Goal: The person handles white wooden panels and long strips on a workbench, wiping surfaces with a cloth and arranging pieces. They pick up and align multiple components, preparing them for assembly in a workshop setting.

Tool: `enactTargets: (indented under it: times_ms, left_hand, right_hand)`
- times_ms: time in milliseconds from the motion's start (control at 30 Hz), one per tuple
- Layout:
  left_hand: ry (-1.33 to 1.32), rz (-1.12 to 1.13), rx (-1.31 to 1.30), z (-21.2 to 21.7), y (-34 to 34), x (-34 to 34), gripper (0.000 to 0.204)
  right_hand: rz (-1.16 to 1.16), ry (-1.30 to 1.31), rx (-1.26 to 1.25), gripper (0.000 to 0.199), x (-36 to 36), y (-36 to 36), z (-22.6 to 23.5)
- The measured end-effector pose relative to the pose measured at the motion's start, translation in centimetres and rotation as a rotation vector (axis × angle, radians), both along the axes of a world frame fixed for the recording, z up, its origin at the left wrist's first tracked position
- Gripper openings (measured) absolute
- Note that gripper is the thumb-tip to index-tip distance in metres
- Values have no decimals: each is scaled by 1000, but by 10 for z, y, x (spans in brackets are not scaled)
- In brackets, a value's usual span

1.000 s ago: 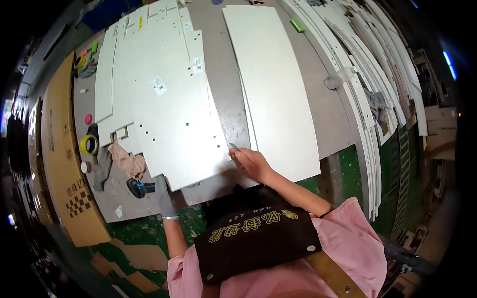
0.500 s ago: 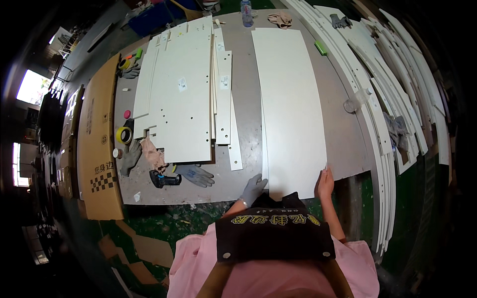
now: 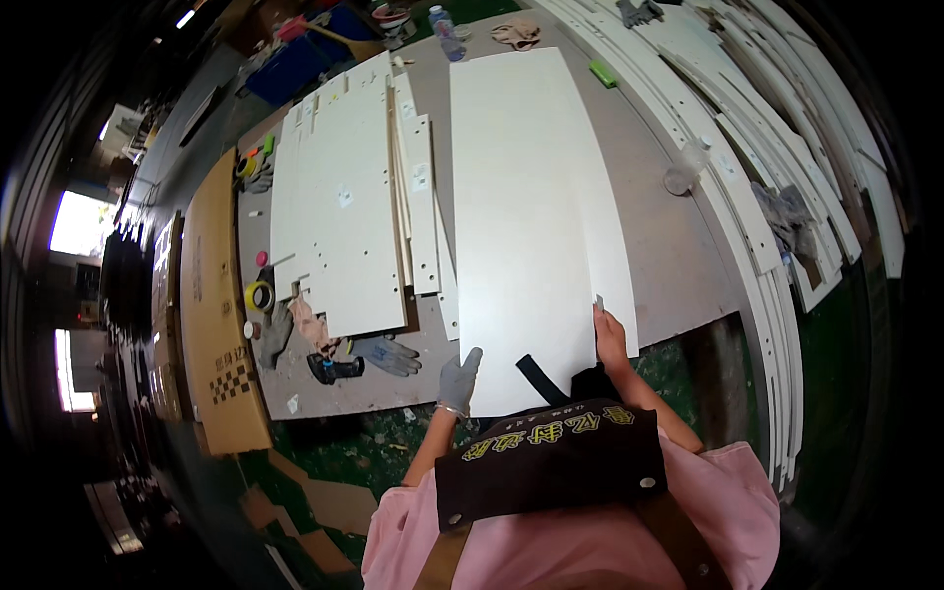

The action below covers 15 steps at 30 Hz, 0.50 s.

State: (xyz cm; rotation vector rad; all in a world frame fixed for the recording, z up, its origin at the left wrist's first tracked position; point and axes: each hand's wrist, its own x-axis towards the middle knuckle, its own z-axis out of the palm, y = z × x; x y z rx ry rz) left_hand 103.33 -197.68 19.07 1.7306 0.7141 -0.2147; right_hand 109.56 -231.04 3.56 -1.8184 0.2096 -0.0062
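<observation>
At the desk's [image 3: 688, 265] left edge lay a cardboard sheet [image 3: 211, 324], then a yellow tape roll [image 3: 260, 295], a dark power tool [image 3: 332, 368] and a spare grey glove [image 3: 391, 356] near the front edge. Beside them sat the stack of drilled white panels [image 3: 339, 216]. Your gloved left hand [image 3: 458, 376] rested flat and open on the near left corner of the long white panel [image 3: 531, 216]. Half a second before, both hands were at its near end; the panel had since slid up the desk and lay lengthwise along the middle. Your bare right hand [image 3: 608, 339] had moved up to its right edge, fingers closed on a small object I cannot make out
</observation>
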Motion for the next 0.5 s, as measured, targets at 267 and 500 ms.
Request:
enactTargets:
  times_ms: [267, 500]
  left_hand:
    - [18, -44, 389, 89, -14, -40, 49]
    - [-154, 165, 160, 69, 24, -76, 40]
  right_hand:
    - [-261, 570, 659, 36, 14, 41, 17]
    - [-89, 158, 301, 38, 12, 92, 9]
